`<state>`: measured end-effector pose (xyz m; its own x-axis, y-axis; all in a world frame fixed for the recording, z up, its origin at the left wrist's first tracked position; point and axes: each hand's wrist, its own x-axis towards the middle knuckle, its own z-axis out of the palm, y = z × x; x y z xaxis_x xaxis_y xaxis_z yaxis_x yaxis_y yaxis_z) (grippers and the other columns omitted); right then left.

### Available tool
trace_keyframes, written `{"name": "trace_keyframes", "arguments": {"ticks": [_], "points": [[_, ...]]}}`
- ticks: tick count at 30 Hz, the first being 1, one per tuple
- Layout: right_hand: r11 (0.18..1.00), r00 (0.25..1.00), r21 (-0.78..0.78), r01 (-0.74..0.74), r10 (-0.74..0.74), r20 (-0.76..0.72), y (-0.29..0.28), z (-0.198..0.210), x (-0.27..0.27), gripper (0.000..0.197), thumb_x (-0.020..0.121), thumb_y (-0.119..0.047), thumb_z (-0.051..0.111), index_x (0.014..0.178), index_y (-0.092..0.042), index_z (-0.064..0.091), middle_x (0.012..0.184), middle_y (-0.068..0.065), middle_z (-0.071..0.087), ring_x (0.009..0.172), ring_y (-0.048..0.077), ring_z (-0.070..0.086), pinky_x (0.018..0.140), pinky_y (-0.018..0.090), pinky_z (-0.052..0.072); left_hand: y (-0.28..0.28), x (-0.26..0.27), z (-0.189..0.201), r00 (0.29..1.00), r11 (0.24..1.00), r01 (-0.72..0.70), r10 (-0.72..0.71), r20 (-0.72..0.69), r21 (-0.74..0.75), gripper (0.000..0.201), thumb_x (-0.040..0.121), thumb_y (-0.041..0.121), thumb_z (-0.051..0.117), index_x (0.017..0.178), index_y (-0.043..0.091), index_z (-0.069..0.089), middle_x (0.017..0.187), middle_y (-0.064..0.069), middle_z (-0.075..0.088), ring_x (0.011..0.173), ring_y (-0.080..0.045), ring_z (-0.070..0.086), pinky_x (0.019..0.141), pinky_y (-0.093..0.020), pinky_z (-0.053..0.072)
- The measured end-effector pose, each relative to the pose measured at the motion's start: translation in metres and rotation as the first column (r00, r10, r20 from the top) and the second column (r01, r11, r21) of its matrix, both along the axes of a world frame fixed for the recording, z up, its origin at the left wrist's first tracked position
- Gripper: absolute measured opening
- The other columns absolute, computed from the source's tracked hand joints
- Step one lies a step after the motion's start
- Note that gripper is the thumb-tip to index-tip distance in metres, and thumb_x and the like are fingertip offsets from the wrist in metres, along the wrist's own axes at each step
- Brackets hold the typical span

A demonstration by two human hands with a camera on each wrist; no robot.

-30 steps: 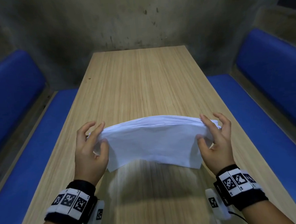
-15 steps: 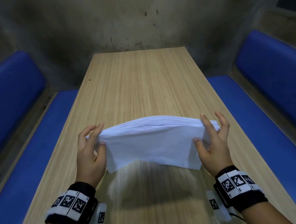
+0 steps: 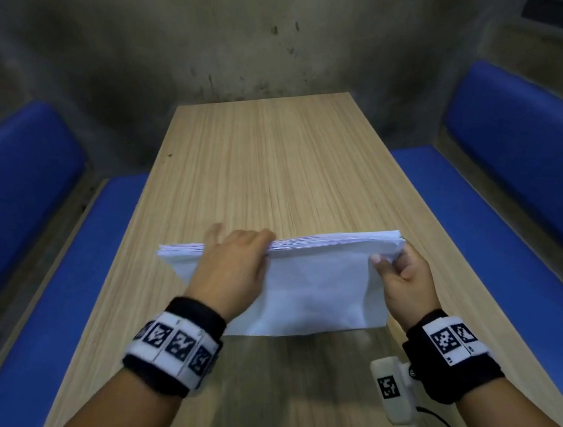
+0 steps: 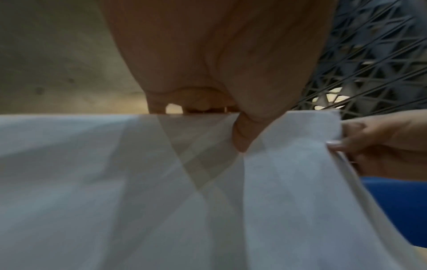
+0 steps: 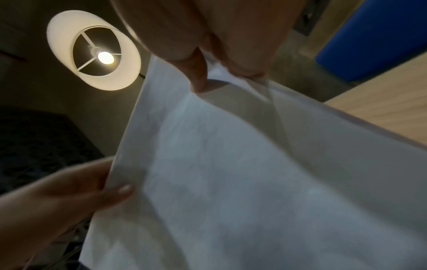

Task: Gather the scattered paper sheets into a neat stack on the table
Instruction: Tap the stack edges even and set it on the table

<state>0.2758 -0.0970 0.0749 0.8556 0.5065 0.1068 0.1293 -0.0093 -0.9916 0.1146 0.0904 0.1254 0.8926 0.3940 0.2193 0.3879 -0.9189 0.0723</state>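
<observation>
A stack of white paper sheets (image 3: 315, 289) stands upright on its long edge over the near half of the wooden table (image 3: 268, 163); whether its lower edge touches the wood I cannot tell. My left hand (image 3: 239, 255) reaches over the top edge left of the middle. In the left wrist view its thumb (image 4: 240, 135) lies on the near face of the paper (image 4: 115, 182) and its fingers go behind. My right hand (image 3: 393, 264) pinches the upper right corner, as the right wrist view shows on the paper (image 5: 231, 182). The stack's left end sticks out free.
Blue padded benches (image 3: 74, 285) (image 3: 481, 228) run along both long sides of the table. A stained concrete wall (image 3: 257, 43) closes the far end. A lit hanging lamp (image 5: 93, 50) shows overhead in the right wrist view.
My left hand left the stack's left edge and moved right, onto the top edge. The bowed stack has straightened and shifted slightly right. The right hand stays at the right end.
</observation>
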Motion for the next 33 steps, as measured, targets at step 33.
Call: {"name": "trace_keyframes", "arguments": {"ticks": [33], "points": [[0.988,0.993,0.132,-0.079,0.066,0.097,0.023,0.063,-0.023,0.025,0.083,-0.01,0.064,0.098,-0.028,0.058,0.098,-0.003,0.072,0.095,0.021,0.068,0.082,0.051,0.055,-0.019,-0.028,-0.013,0.702,0.518,0.216,0.507,0.501,-0.827,0.042,0.084,0.025,0.06,0.125,0.024,0.053,0.115,0.006,0.069,0.108,-0.016,0.067,0.09,-0.055,0.053]]}}
